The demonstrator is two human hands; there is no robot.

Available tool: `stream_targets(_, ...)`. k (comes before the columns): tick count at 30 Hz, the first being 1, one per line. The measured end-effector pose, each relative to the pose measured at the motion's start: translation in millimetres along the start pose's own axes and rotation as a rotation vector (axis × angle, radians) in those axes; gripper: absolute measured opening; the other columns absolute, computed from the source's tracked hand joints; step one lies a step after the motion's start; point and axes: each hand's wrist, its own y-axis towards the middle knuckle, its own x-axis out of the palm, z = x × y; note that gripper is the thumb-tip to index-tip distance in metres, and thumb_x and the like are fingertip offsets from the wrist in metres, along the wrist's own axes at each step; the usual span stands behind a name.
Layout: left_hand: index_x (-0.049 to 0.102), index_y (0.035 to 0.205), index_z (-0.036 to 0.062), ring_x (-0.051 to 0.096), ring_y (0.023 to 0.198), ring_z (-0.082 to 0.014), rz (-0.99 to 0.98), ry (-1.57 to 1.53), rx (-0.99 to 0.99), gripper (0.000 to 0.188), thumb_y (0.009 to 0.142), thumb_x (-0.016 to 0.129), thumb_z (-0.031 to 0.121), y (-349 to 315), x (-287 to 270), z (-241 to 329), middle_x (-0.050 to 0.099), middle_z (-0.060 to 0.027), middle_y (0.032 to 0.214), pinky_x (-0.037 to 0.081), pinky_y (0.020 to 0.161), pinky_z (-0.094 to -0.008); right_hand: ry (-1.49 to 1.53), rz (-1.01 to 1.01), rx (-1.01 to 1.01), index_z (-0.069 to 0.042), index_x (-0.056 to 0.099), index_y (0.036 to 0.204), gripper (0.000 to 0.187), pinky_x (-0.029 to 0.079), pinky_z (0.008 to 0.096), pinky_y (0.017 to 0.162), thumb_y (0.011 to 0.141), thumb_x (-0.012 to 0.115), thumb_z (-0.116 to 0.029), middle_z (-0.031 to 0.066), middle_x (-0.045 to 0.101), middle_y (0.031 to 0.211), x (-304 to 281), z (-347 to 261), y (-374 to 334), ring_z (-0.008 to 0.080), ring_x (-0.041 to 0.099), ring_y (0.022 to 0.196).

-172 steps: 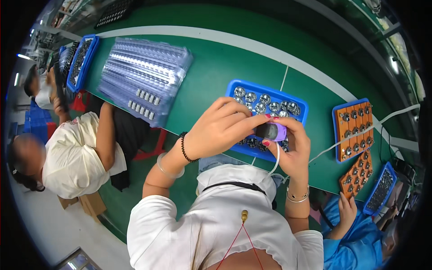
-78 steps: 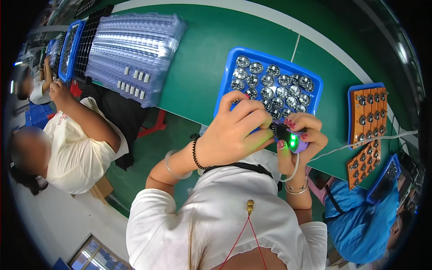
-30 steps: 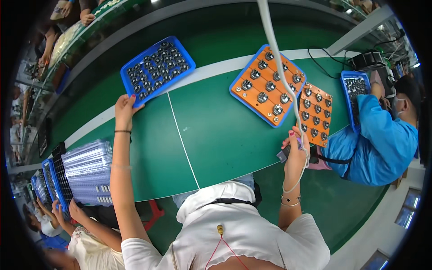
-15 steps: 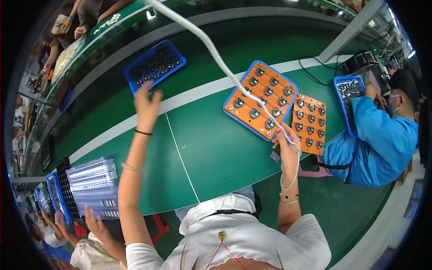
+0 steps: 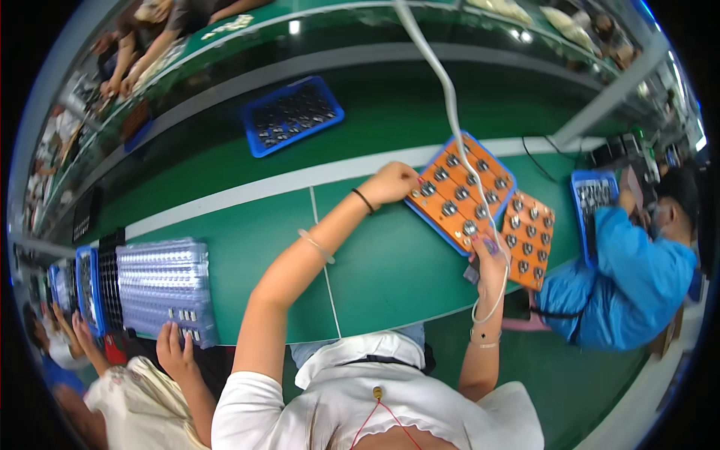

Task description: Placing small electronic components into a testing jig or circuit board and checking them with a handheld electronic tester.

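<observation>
Orange tray (image 5: 459, 193) of round metal parts sits on our green counter (image 5: 247, 247), and our left hand (image 5: 390, 184) grips its near-left edge, fingers curled on it. Our right hand (image 5: 489, 259) is clenched around a small tool on a white cable (image 5: 442, 90), just off the tray's right corner. A second orange tray (image 5: 527, 238) lies beside it, a blue tray (image 5: 292, 116) farther back.

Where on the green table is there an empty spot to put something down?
Bare green table lies between the clear stack of trays and the orange tray, around the left hand. More lies beyond the white stripe, beside the blue tray. It is crowded near the right hand.
</observation>
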Motion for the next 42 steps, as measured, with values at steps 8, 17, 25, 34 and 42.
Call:
stream_targets(8, 0.058, 0.091, -0.0015, 0.059, 0.068, -0.0139, 0.217, -0.291, 0.131, 0.015, 0.08, 0.053, 0.007, -78, 13, -17, 0.065, -0.0099, 0.077, 0.046, 0.059, -0.0271, -0.011, -0.087, -0.091, 0.004, 0.053, 0.115, 0.039, 0.042, 0.0213, 0.05, 0.08, 0.065, -0.004, 0.005, 0.059, 0.082, 0, -12, -29, 0.0096, 0.052, 0.06)
stream_targets(17, 0.042, 0.098, 0.0055, 0.053, 0.072, -0.0078, 0.337, -0.607, -0.081, 0.022, 0.087, 0.061, 0.011, -268, 21, -71, 0.056, -0.0016, 0.08, 0.042, 0.061, -0.0228, -0.129, -0.81, 0.009, 0.007, 0.049, 0.117, 0.043, 0.044, 0.0224, 0.048, 0.076, 0.06, 0.008, 0.0088, 0.057, 0.08, 63, -8, -36, 0.0129, 0.055, 0.061)
stream_targets(25, 0.045, 0.094, 0.0015, 0.059, 0.074, -0.0112, 0.609, -0.734, -0.21, 0.02, 0.084, 0.062, 0.006, -360, 67, -83, 0.058, -0.0059, 0.083, 0.05, 0.067, -0.0235, -0.535, -1.395, 0.098, 0.006, 0.058, 0.108, 0.035, 0.045, 0.0221, 0.05, 0.074, 0.066, 0.002, 0.0046, 0.06, 0.08, 153, -9, -45, 0.0098, 0.055, 0.062)
stream_targets(34, 0.041, 0.124, -0.0023, 0.054, 0.105, -0.0154, 0.45, -0.892, -0.268, 0.039, 0.089, 0.054, 0.007, -354, 84, -66, 0.054, -0.0098, 0.113, 0.042, 0.093, -0.0264, -0.742, -1.362, -0.123, 0.003, 0.059, 0.11, 0.04, 0.049, 0.0267, 0.066, 0.071, 0.063, -0.001, 0.0101, 0.067, 0.088, 176, -13, -27, 0.0132, 0.061, 0.071)
stream_targets(42, 0.056, 0.109, -0.0049, 0.063, 0.079, -0.0118, 0.256, -0.418, -0.328, 0.03, 0.091, 0.054, 0.019, -355, 18, -53, 0.065, -0.0064, 0.091, 0.05, 0.073, -0.0245, -0.571, -0.958, -0.219, 0.002, 0.055, 0.114, 0.039, 0.048, 0.023, 0.057, 0.075, 0.058, 0.002, 0.0127, 0.065, 0.095, 130, -25, -48, 0.0128, 0.063, 0.071)
